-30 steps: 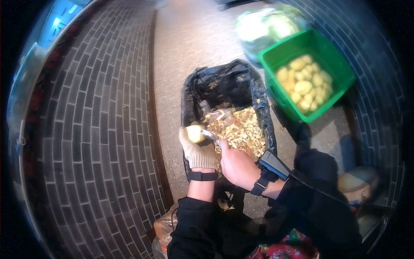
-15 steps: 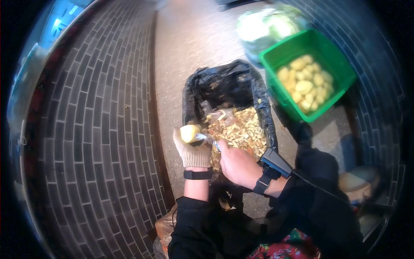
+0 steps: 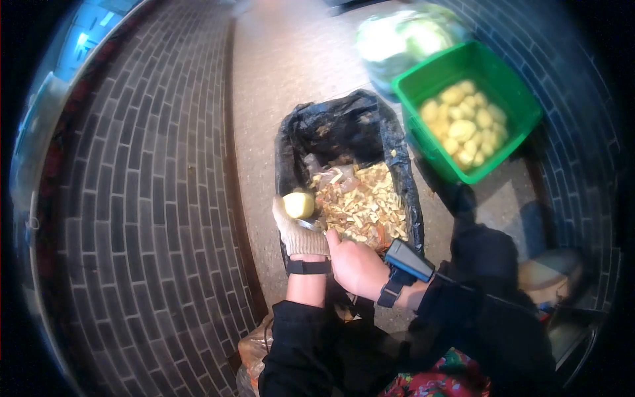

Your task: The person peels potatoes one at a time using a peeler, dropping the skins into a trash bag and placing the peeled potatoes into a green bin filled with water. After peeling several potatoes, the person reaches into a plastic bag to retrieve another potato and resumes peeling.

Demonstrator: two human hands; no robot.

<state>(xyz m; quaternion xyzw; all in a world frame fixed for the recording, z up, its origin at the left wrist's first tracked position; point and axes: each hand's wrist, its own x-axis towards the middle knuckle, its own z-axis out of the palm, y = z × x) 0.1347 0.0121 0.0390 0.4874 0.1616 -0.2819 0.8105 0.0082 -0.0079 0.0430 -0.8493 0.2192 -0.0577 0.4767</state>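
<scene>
My left hand [image 3: 301, 233], in a pale knitted glove, holds a peeled yellow potato [image 3: 298, 205] over the left edge of a bin lined with a black bag [image 3: 331, 126]. Close beside it on the right, my bare right hand [image 3: 354, 263] is closed around a peeling tool [image 3: 309, 225]. Only a shiny part of the tool shows, just below the potato; its handle is hidden in the fingers. Below both hands, pale peelings [image 3: 370, 212] and some clear plastic lie in the bin.
A green crate [image 3: 516, 126] with several peeled potatoes [image 3: 462, 129] stands at the upper right. Behind it is a clear bag with pale green contents [image 3: 397, 40]. Dark brick-patterned walls [image 3: 145, 185] flank both sides. A plastic bag [image 3: 254, 351] lies at the lower left.
My right hand has moved slightly left and down, with the tool now lower beneath the potato. The potato has shifted slightly right. The view has shifted a little.
</scene>
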